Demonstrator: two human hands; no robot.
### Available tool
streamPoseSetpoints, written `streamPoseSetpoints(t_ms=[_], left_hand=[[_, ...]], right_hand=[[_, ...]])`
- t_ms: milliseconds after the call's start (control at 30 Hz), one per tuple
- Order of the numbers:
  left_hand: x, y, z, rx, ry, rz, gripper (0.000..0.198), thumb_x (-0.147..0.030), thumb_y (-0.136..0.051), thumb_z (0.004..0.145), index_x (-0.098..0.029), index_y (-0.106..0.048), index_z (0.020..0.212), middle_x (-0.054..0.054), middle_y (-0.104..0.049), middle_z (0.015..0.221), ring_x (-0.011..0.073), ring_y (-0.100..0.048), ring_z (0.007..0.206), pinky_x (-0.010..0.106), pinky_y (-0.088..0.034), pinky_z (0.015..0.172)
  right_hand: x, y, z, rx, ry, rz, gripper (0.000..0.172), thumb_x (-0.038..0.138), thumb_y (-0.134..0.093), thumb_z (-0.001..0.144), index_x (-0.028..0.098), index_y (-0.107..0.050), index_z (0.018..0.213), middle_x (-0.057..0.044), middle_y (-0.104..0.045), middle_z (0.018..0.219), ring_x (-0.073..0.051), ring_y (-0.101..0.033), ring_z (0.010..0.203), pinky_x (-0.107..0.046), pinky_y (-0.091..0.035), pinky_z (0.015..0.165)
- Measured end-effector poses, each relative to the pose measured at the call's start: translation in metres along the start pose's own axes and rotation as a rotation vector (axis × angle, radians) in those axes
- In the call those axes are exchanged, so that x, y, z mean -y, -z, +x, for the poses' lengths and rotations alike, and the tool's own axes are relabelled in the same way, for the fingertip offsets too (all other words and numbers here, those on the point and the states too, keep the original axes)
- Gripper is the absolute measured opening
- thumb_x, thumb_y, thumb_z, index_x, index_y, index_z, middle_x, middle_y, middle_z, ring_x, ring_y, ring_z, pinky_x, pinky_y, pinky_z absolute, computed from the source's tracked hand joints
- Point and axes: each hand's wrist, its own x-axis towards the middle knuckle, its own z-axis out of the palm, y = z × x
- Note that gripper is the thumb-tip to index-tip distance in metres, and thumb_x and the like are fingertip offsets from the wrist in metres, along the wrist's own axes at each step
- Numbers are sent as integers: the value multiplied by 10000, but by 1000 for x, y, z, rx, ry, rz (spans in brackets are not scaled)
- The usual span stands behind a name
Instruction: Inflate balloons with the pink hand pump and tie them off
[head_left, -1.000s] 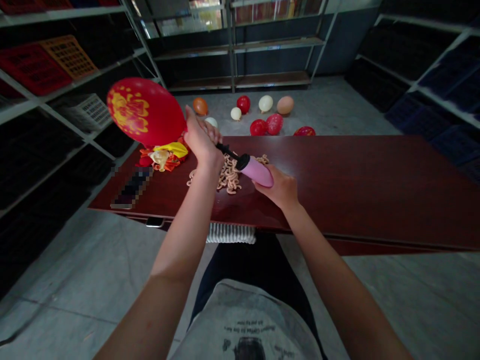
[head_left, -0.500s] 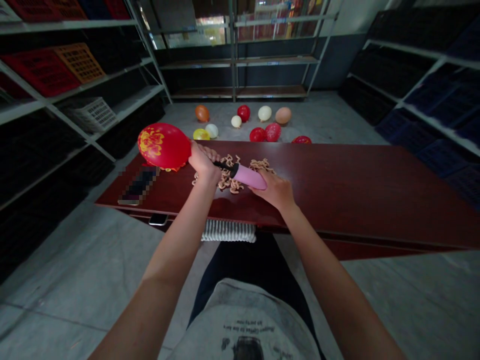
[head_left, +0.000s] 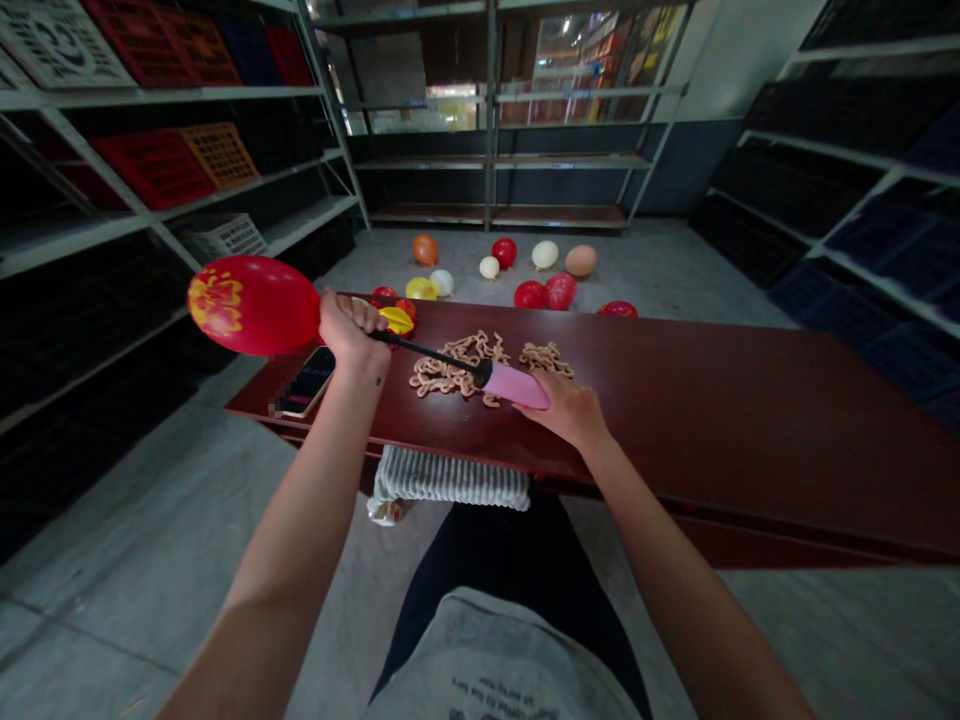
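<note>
A red balloon [head_left: 262, 305] with a yellow print, inflated, sticks out to the left of my left hand [head_left: 349, 325]. That hand is closed around the balloon's neck and the end of a hand balloon pump [head_left: 516, 384]; the exact join is hidden by the fingers. My right hand [head_left: 571, 408] grips the pump's pink barrel at its other end. Between the hands the pump's black rod is drawn far out, slanting over the table. Beneath it lie tan uninflated long balloons [head_left: 450, 372], with a smaller pile [head_left: 545, 358] of them near my right hand.
A phone [head_left: 309, 382] lies on the dark red table [head_left: 720, 400], left side. Yellow and red balloon pieces [head_left: 399, 318] lie behind my left hand. A grey striped cloth [head_left: 454, 480] hangs at the front edge. Inflated balloons [head_left: 545, 255] rest on the floor; shelves [head_left: 491, 165] stand around.
My left hand has moved left with the red balloon, and much more of the black rod shows. My right hand stays on the barrel. The view has tilted up slightly.
</note>
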Motion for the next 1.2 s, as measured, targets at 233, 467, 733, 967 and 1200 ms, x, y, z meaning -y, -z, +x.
streamPoseSetpoints(t_ms=[233,467,733,967,1200], left_hand=[[19,-38,-22,111,-103,12,535,-364,-437,1030,-198,-225,568,-66,-206,412,60,-207,310,216,-215,347],[68,-69,-47,208,-44,28,548,-362,-427,1041,-197,-266,544,-69,-222,378,67,-212,288,221,-193,333],[132,-59,-73,206,79,26,545,-383,-485,1012,-197,-294,537,-74,-259,381,65,-242,280,218,-198,320],[111,-35,-58,113,116,1,515,-311,-490,996,-201,-254,551,-77,-239,395,65,-233,303,222,-205,351],[67,-7,-33,7,83,-24,460,-199,-408,992,-184,-254,559,-81,-225,403,49,-216,313,207,-189,373]], right_hand=[[-4,1,-2,-87,-98,18,453,504,-675,810,190,-648,1135,-87,-761,983,-249,-724,790,-327,-510,665],[-10,-2,-2,-136,-166,43,474,507,-662,809,180,-640,1152,-88,-768,937,-252,-726,745,-324,-504,636],[-11,-3,-1,-152,-200,16,495,520,-673,804,180,-647,1164,-85,-769,958,-255,-727,762,-315,-486,626],[-4,1,0,-125,-108,40,490,507,-680,816,218,-634,1209,-78,-750,1101,-243,-724,876,-317,-518,706],[0,-2,-2,-36,-44,-33,473,520,-676,821,228,-629,1191,-77,-745,1081,-239,-714,890,-311,-510,710]])
